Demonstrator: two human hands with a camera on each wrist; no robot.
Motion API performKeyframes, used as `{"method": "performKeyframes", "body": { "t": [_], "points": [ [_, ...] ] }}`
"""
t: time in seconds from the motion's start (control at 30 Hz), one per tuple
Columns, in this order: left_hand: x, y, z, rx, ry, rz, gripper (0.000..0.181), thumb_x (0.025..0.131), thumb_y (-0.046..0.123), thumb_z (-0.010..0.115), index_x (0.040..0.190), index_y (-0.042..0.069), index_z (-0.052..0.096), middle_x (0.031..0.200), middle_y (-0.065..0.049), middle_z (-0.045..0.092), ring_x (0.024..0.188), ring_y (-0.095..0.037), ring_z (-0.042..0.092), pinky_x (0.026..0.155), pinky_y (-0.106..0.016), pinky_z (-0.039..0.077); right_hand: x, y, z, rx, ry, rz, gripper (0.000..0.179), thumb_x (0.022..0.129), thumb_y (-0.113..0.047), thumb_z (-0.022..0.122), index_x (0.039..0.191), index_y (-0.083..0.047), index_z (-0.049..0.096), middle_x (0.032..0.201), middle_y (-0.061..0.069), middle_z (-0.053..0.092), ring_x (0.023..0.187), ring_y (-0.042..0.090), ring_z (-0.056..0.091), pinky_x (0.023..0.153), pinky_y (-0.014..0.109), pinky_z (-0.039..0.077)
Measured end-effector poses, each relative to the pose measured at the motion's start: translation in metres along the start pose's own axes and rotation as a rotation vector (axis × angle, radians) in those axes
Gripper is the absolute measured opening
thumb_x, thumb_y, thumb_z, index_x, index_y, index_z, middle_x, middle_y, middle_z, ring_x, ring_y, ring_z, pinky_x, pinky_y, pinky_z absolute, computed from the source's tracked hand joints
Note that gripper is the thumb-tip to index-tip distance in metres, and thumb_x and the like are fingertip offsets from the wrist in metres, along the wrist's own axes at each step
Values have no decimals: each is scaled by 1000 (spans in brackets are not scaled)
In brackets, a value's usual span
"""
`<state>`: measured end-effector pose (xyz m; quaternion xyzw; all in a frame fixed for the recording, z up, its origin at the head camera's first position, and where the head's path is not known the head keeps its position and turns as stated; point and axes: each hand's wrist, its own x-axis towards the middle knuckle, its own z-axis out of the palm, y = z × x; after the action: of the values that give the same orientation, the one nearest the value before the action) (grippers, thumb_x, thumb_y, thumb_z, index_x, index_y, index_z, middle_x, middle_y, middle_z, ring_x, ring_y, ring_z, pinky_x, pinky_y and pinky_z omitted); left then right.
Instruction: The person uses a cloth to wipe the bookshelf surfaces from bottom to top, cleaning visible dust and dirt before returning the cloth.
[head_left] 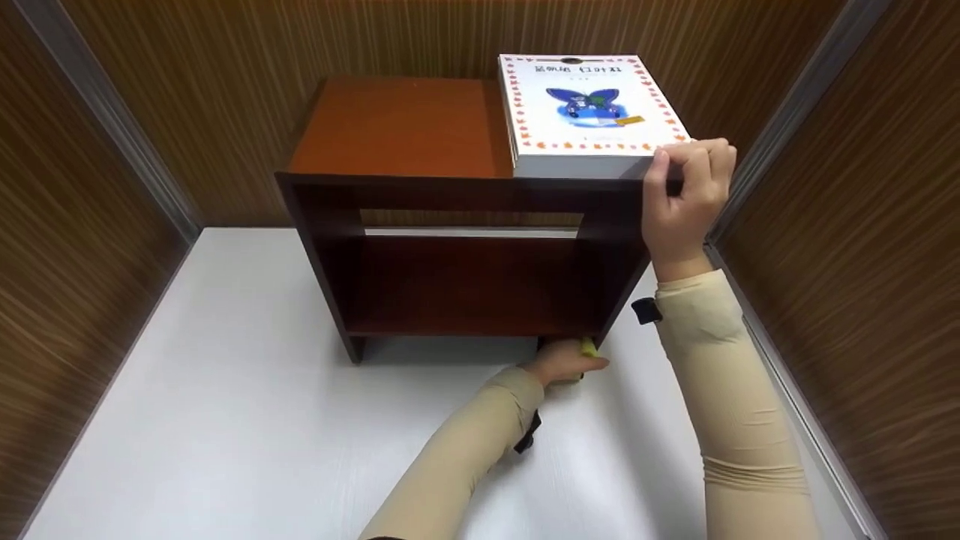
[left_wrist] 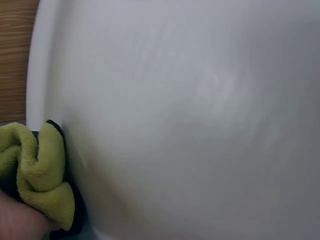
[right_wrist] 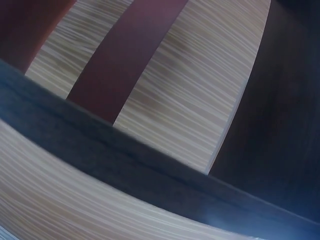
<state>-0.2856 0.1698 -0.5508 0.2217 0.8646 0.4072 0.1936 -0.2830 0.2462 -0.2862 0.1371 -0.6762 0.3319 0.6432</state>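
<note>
- Low at the front right foot of a two-tier wooden bookshelf (head_left: 465,289), a person's left hand (head_left: 559,362) is clasping a yellow-green plush cloth (left_wrist: 42,175). The cloth is bunching into thick folds in the left wrist view, probably because a wad is suiting so tight a spot better than a flat sheet.
- One digit is extending beside the cloth; the other left fingers are hiding from view, so whether they are lying together or apart cannot be told.
- Above, the right hand (head_left: 690,191) is gripping the bookshelf's top front right corner, fingers curling together over the edge and thumb bending opposite. The hold is apparently steadying the frame on the side where the left hand is working; whether it is also pressing on the book cannot be told.
- A leaf-bordered picture book (head_left: 577,97), perhaps topping a stack, is lying flat on the right half of the upper board, likely resting there for its broad, level support.
- The bookshelf is standing on a white tabletop (head_left: 255,322), its back facing a wood-grain panel (head_left: 420,37); the lower board is leaving a gap beneath, giving the left hand room.
</note>
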Motion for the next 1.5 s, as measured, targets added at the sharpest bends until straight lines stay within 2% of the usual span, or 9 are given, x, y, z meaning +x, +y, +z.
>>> {"method": "performKeyframes", "body": {
  "t": [0.2, 0.3, 0.37, 0.5, 0.7, 0.8, 1.03, 1.3, 1.5],
  "points": [
    [-10, 0, 4, -96, -38, 171, 41, 77, 34, 75, 100, 11, 50, 81, 6, 48, 75, -6, 48, 72, -17, 41, 3, 0, 1, 10, 38, -1, 22, 80, -17, 57, 69, 2, 56, 74, 20, 49, 80, 35, 44, 78, 32, 36],
    [-19, 0, 11, -108, -38, 258, 74, 77, 35, 75, 133, 6, 36, 114, -1, 52, 103, -6, 49, 90, -17, 37, 5, 3, 1, 8, 49, 3, 23, 80, -18, 57, 69, 2, 56, 74, 21, 48, 80, 34, 44, 78, 31, 36],
    [-25, 0, 13, -105, -48, 276, 95, 77, 37, 74, 146, 5, 18, 140, -9, 37, 125, -11, 37, 100, -19, 29, 6, 3, 1, 8, 51, 4, 24, 80, -18, 56, 69, 3, 56, 75, 21, 48, 80, 34, 44, 78, 31, 36],
    [-35, 1, 20, -44, -94, 255, 108, 79, 41, 71, 149, 6, -4, 154, -15, -4, 140, -20, 3, 109, -24, 14, 7, 1, -1, 10, 51, 6, 24, 80, -18, 56, 69, 3, 56, 75, 21, 48, 80, 35, 44, 78, 31, 36],
    [-43, 4, 34, 293, -120, 214, 106, 80, 57, 62, 149, 1, 3, 152, -22, 0, 140, -28, 1, 111, -33, 10, 5, -2, -5, 21, 68, 14, 25, 79, -18, 55, 68, 4, 56, 74, 22, 48, 80, 36, 43, 78, 31, 36],
    [-43, 5, 37, 376, -104, 158, 105, 80, 58, 60, 149, 1, 6, 152, -22, 4, 140, -27, 3, 111, -32, 11, 3, -2, -4, 21, 65, 17, 25, 79, -18, 55, 68, 4, 55, 74, 22, 48, 80, 36, 43, 78, 30, 35],
    [-38, 11, 34, 404, -73, 56, 104, 79, 54, 64, 147, -4, 10, 151, -23, 11, 140, -26, 10, 111, -31, 14, 2, -3, 2, 44, 49, 8, 23, 80, -17, 56, 68, 3, 55, 74, 22, 48, 80, 36, 44, 78, 31, 35],
    [-27, 6, 23, 504, -34, 32, 104, 78, 53, 65, 148, -1, 10, 152, -20, 12, 140, -26, 12, 111, -31, 14, 1, -6, 3, 49, 63, 18, 24, 80, -17, 56, 68, 3, 55, 74, 22, 48, 80, 35, 44, 78, 31, 36],
    [-14, -6, 12, 328, -9, 32, 70, 79, 51, 67, 129, 9, 44, 117, 0, 55, 108, -10, 50, 94, -23, 37, 0, -9, 5, 67, 71, 19, 24, 79, -17, 56, 68, 3, 56, 74, 22, 49, 81, 35, 45, 79, 32, 36]
  ]
}}
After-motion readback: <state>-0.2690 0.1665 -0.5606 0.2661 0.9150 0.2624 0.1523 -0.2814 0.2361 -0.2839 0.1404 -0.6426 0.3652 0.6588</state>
